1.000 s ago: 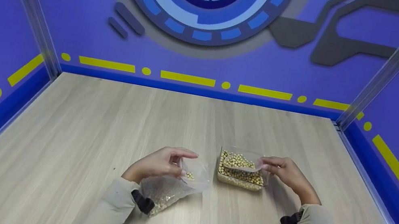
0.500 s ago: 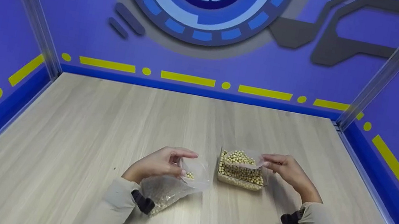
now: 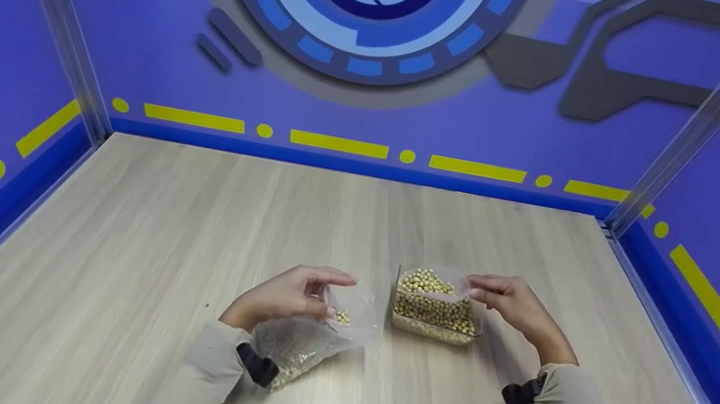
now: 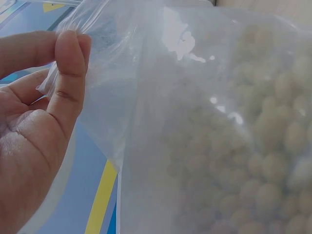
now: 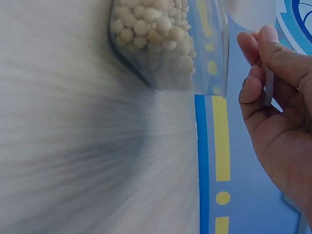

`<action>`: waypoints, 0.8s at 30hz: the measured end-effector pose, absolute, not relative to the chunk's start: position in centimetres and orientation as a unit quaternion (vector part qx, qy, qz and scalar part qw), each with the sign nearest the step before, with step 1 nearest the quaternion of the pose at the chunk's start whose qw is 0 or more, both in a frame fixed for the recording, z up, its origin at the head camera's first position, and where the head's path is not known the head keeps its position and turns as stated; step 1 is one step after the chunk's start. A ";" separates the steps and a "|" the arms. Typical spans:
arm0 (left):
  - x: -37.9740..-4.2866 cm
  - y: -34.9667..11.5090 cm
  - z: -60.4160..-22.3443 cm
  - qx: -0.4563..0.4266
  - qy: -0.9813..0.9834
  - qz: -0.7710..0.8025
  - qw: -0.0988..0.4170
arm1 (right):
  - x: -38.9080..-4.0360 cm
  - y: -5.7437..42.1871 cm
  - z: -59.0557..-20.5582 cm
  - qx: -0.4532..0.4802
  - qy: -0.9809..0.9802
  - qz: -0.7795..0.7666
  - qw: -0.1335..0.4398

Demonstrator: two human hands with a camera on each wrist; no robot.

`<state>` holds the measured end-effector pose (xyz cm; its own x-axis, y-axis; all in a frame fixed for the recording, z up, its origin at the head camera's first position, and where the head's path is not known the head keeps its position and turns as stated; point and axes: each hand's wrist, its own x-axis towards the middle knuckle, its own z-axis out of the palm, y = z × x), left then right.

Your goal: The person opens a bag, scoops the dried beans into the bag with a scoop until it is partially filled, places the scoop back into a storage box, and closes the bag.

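Note:
With thumb and fingers my left hand (image 3: pixel 292 294) pinches the edge of a clear plastic bag (image 4: pixel 129 83). Pale round beans (image 4: pixel 268 165) fill the bag's lower part, and a few show at its mouth in the head view. My right hand (image 3: pixel 515 309) grips the handle of a translucent scoop (image 3: pixel 452 289), whose bowl is over the clear container (image 3: pixel 433 333). A heap of yellowish beans (image 3: pixel 424 281) lies in the scoop. More beans (image 5: pixel 144 24) stand in the container below it. In the right wrist view the handle passes between thumb and curled fingers.
The wooden table (image 3: pixel 180 215) carries the bag and the container. Blue printed panels (image 3: pixel 102 23) with yellow dashes close off the back and sides. Black wrist cameras (image 3: pixel 257 364) are strapped over both sleeves.
My right hand has raised and tilted the scoop of beans slightly, moving a little left above the container. The left hand and the bag have stayed in place.

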<state>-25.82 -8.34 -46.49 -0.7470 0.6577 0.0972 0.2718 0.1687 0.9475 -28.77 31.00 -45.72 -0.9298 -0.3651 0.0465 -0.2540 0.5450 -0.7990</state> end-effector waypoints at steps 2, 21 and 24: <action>-25.8 -8.3 -46.5 0.313 0.745 0.564 0.169 | -28.7 30.8 -45.7 -0.176 0.875 -0.447 0.065; -25.7 -8.3 -46.4 0.298 0.746 0.569 0.176 | -28.2 28.2 -44.7 -0.200 0.869 -0.445 0.078; -25.7 -8.2 -46.4 0.298 0.743 0.572 0.177 | -28.1 27.8 -44.7 -0.210 0.871 -0.438 0.077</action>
<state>-25.69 -8.25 -46.41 -0.7601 0.6451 0.0782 0.2404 0.1674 0.9561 -28.13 27.80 -44.69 -0.8999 -0.4332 0.0509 -0.2991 0.5280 -0.7948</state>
